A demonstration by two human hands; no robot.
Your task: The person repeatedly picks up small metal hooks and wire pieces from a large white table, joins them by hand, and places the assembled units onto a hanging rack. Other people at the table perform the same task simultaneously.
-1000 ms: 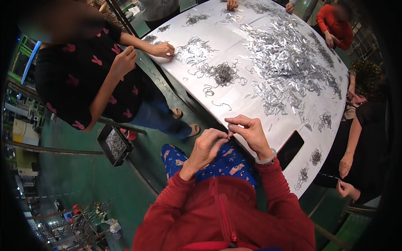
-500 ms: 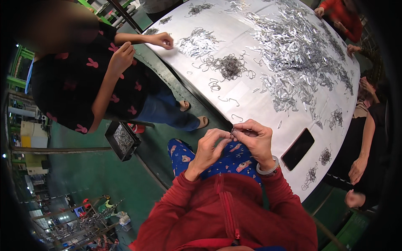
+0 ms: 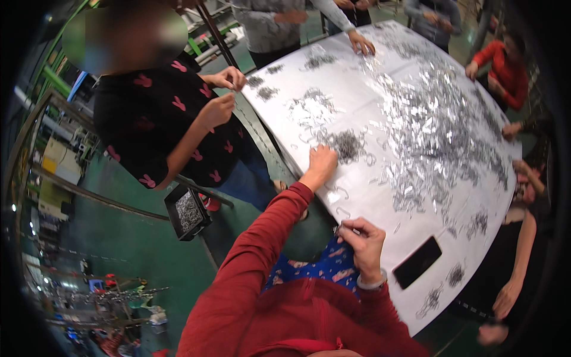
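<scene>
Many wire hooks (image 3: 351,144) lie tangled on the table (image 3: 407,301) beside the left hand (image 3: 322,164), whose grip I cannot tell, so several could snag together; the right hand (image 3: 364,243) pinches a small metal piece (image 3: 336,229), which a loose hold might drop

Jacket (image 3: 238,321) dark red, zip (image 3: 325,324) brighter red. Trousers (image 3: 334,257) deep blue, scattered with pink-and-white figures. Wristband (image 3: 373,282) whitish. Tabletop (image 3: 410,306) white; strips (image 3: 431,134) on it bright silver — glinting almost white in places. Wire hooks (image 3: 348,146) dull dark grey. Phone (image 3: 418,262) black. Neighbour's shirt (image 3: 190,134) black, dotted with pink rabbit shapes — jeans (image 3: 247,183) plain blue. Bin (image 3: 195,232) black, floor (image 3: 131,229) deep green. Far co-worker's top (image 3: 510,74) bright orange-red; another's pullover (image 3: 266,27) mottled grey.
</scene>
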